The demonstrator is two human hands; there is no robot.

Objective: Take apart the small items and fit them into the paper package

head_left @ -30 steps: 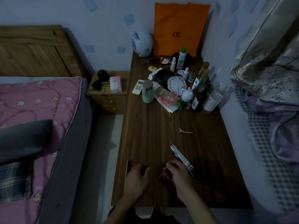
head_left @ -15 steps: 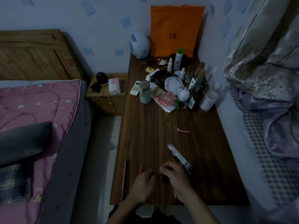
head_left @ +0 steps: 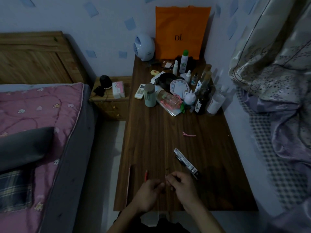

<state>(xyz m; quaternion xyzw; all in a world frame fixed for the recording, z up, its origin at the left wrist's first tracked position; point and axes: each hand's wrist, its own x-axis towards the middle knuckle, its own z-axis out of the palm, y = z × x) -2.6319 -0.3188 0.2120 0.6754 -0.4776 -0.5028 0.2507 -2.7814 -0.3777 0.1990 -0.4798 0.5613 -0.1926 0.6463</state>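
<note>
Your 2 hands meet over the near edge of the wooden table point(head_left: 168, 128). Your left hand point(head_left: 148, 194) and right hand point(head_left: 182, 184) are curled close together, fingertips almost touching; whatever they pinch is too small and dark to tell. A red pen point(head_left: 146, 175) lies just beyond your left hand. A long box point(head_left: 185, 160) lies slantwise beside your right hand. Farther up lies a pink hair clip point(head_left: 188, 134), and bottles crowd the far end before an orange bag point(head_left: 181, 31).
</note>
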